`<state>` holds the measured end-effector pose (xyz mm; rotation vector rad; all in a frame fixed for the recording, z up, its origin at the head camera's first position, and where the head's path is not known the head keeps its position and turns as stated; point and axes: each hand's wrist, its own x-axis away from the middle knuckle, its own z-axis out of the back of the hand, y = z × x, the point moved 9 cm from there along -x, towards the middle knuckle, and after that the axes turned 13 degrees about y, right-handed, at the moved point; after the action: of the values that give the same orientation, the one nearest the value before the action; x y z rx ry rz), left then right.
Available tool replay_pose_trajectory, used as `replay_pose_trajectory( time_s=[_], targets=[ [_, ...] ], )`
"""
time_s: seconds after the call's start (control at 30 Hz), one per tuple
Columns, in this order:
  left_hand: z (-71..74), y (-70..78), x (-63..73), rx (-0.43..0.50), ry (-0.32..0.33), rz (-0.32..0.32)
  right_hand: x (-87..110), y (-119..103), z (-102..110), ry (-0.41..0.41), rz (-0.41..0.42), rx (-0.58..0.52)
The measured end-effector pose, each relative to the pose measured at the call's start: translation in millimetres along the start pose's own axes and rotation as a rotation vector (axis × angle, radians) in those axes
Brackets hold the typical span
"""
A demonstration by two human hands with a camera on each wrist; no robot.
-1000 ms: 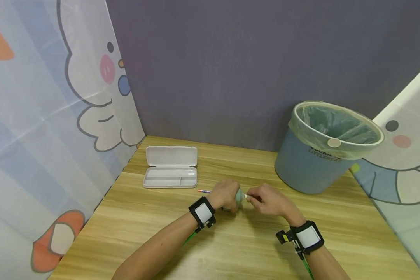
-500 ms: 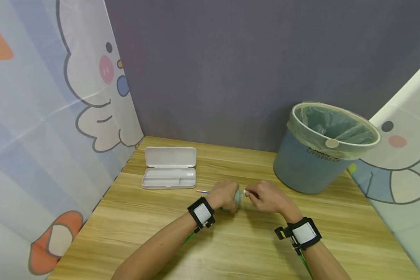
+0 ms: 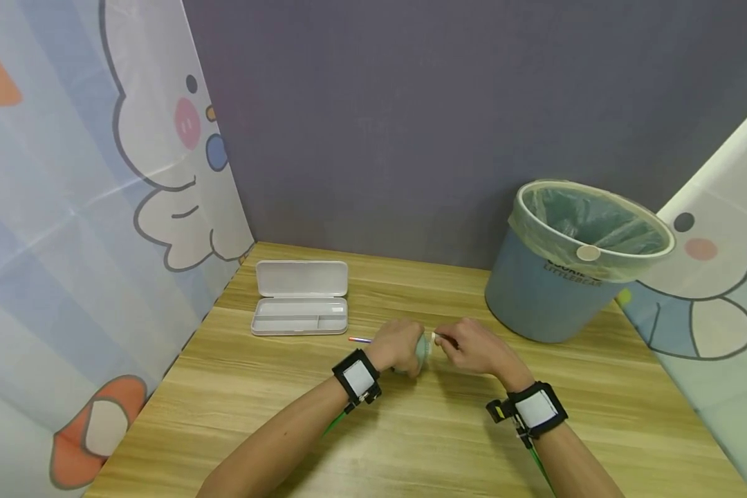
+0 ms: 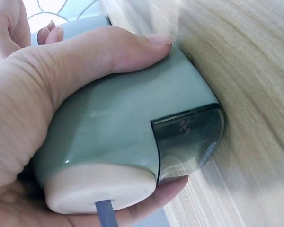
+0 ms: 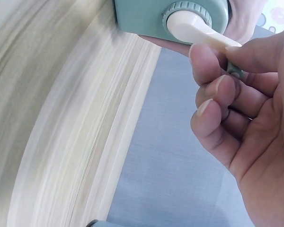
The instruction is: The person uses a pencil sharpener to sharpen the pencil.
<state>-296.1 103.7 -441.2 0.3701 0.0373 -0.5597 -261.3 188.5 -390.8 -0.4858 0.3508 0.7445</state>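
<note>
A green hand-crank pencil sharpener (image 4: 113, 118) lies on the wooden table, gripped by my left hand (image 3: 398, 346) with the thumb across its body. A blue-violet pencil (image 4: 105, 213) sticks into its cream-coloured round face; in the head view its orange-tipped end shows left of that hand. Beside the entry face is a dark see-through shavings window (image 4: 189, 139). On the opposite side, my right hand (image 5: 255, 118) pinches the grey-green knob (image 5: 235, 71) of the white crank (image 5: 189, 27). The pencil's point is hidden inside the sharpener.
A white pencil case (image 3: 299, 325) lies open at the back left, its compartments visible. At the back right stands a blue bin (image 3: 535, 290) lined with a clear bag. A grey wall rises behind the table, with printed cloths on both sides.
My right hand has carried the crank knob round, shifting slightly up and left in the head view. My left hand keeps its grip on the sharpener; the head view has drifted a little.
</note>
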Motion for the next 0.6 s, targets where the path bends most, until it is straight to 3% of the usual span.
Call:
replay_pose_trajectory(
  time_s=[0.6],
  targets=[
    [0.5,0.2,0.5,-0.021,0.013,-0.001,-6.2,20.0,-15.9,0.008,-0.038,0.061]
  ],
)
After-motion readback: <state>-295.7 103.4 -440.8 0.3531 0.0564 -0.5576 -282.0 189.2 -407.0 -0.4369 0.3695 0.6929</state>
